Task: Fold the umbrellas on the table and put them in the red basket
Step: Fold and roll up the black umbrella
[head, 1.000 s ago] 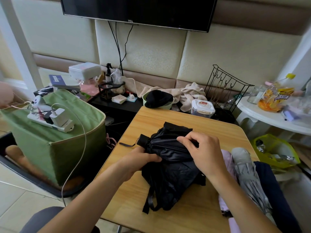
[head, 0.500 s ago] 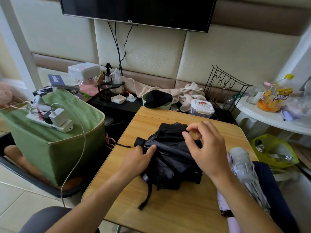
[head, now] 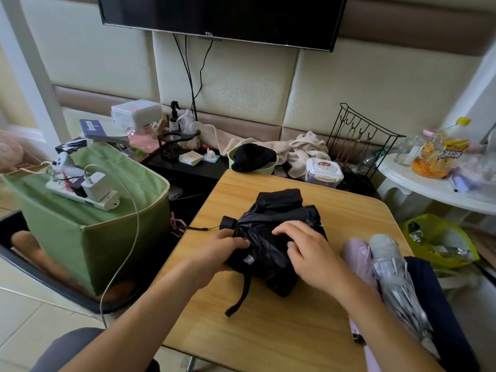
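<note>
Black umbrella [head: 276, 232] lies bunched mid wooden table [head: 281, 331] — left hand [head: 217, 252] grips its near-left edge, right hand [head: 308, 251] rests on the canopy with fingers loosely bent. Lilac umbrella [head: 354, 253] and grey umbrella [head: 394, 277] lie just right. Green fabric bin [head: 88, 232] stands left — TV [head: 222, 17] on the padded wall.

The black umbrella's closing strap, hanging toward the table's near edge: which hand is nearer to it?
Left. The left hand grips the black umbrella just above where the strap comes out. The right hand rests on the canopy, farther to the right.
</note>
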